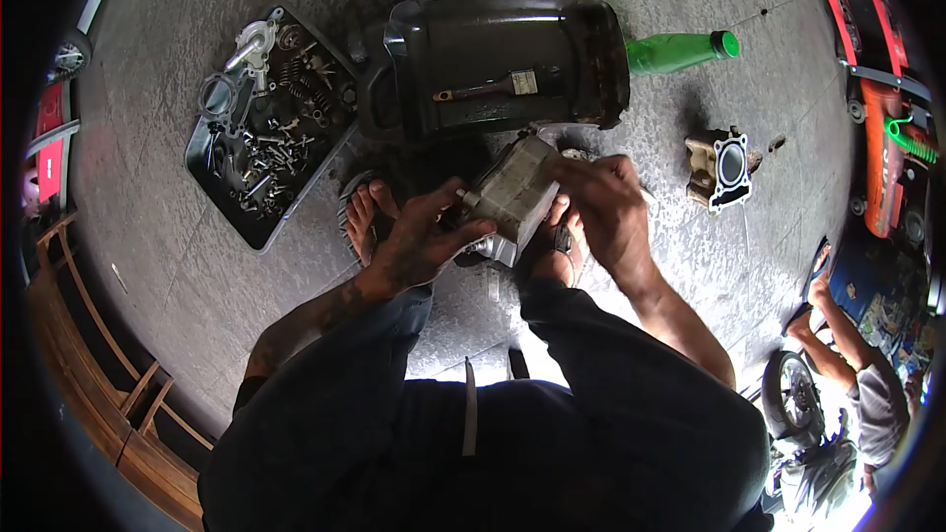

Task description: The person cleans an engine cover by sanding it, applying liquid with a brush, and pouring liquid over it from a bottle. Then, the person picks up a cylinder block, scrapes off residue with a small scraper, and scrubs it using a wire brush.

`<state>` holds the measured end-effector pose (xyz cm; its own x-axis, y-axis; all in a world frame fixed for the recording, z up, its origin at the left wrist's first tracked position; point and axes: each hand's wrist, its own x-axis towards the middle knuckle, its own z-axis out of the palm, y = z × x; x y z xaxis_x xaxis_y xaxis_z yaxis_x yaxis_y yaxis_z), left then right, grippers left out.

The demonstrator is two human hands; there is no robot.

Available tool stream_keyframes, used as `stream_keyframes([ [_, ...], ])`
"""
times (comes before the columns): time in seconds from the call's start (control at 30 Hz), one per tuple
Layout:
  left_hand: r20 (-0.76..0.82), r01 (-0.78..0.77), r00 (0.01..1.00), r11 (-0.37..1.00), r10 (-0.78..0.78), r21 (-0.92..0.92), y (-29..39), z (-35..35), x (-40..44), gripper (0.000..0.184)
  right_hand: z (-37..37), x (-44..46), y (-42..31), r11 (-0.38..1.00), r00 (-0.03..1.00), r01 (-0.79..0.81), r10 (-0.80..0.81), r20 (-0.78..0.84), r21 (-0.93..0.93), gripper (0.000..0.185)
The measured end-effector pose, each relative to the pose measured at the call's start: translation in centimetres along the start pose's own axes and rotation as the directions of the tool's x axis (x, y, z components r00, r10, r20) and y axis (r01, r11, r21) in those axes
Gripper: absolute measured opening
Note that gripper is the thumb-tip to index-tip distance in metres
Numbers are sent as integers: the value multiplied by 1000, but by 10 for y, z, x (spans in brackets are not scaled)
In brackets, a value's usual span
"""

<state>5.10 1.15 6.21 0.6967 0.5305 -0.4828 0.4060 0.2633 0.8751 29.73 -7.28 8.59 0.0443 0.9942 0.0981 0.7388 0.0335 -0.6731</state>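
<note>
A boxy, dull grey metal engine part (517,185) is held up between my feet. My left hand (419,241) grips its left side, with thumb and fingers on the lower left edge. At its upper right edge, my right hand (606,207) has its fingers bent and drawn together. A thin pale end shows beside that hand, but what the fingers hold is hidden. Beneath the grey part, a shinier metal piece (501,249) shows partly.
Ahead lies a black tub (409,69) with a paintbrush (493,86) in it. A tray (261,238) of bolts and springs sits left. Right are a green bottle (675,52) and an engine cylinder (719,169). Another person (877,404) sits far right beside a motorcycle wheel (788,394).
</note>
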Motion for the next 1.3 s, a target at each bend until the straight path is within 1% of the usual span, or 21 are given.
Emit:
stream_keyframes([
  [0.03,16,-2,1000,999,1,45,3,0,1,40,-2,-6,-8,990,990,139,-137,34,-38,41],
  [0.17,-32,-29,999,1000,29,-1,5,4,-4,41,-4,-7,-2,1000,1000,21,-21,22,7,45],
  [0.27,-20,124,992,992,-124,19,13,4,-1,43,-5,-10,-17,999,999,19,-21,50,34,46],
  [0.33,-99,-320,940,944,327,82,1,10,-4,37,-7,-13,-19,996,993,78,-82,82,48,43],
  [0.37,-101,-322,939,943,329,82,-3,9,-3,37,-6,-12,-11,996,993,81,-84,83,47,43],
  [0.43,-74,-136,987,983,145,121,7,6,1,36,-6,-4,-6,1000,1000,-16,16,-9,2,35],
  [0.47,-77,-139,986,983,149,122,4,5,0,36,-7,-10,-15,999,998,50,-50,23,-6,36],
  [0.5,-45,-144,988,983,150,115,-3,5,-4,38,-3,-15,-26,989,999,-14,8,39,149,35],
  [0.57,-13,-147,989,984,149,105,-3,6,-5,40,-4,-18,-18,998,998,26,-30,63,56,35],
  [0.63,0,99,995,995,-99,0,10,5,-3,40,-6,-9,-4,997,997,-71,71,-2,-23,37],
  [0.67,-4,94,996,996,-94,2,6,7,-1,40,-4,-8,-3,999,1000,3,-4,-8,-36,35],
  [0.73,-144,-318,932,942,332,111,-8,14,-1,35,-4,-16,-20,998,997,56,-57,52,22,33],
  [0.77,-144,-318,933,942,331,110,-9,13,-1,35,-5,-16,-23,997,995,50,-55,86,64,33],
  [0.83,-109,-223,967,972,230,78,-11,11,-2,36,-5,-14,-1,989,993,116,-113,32,-94,36],
  [0.87,-111,-221,967,972,229,79,-10,11,-4,36,-5,-9,3,998,999,-37,38,11,-59,39],
  [0.97,-115,-214,968,974,222,73,-8,13,-3,36,-3,-17,-27,995,995,83,-86,52,61,40],
  [1.03,-168,-295,945,953,281,-64,-15,16,-4,36,-4,-16,-16,994,993,88,-93,66,72,38],
  [1.1,-156,-246,958,969,241,-13,-18,14,-1,37,-7,-10,-3,998,1000,-1,3,29,-59,39],
  [1.17,-136,-201,969,979,205,39,-16,12,1,37,-5,-14,-15,990,989,139,-138,60,3,36],
  [1.27,-129,-283,951,959,280,-8,-10,13,-4,38,-9,-13,-12,997,994,67,-65,85,-22,35],
  [1.3,-117,-204,972,979,203,0,-10,12,-2,39,-10,-8,-8,998,998,34,-31,56,-49,37],
])
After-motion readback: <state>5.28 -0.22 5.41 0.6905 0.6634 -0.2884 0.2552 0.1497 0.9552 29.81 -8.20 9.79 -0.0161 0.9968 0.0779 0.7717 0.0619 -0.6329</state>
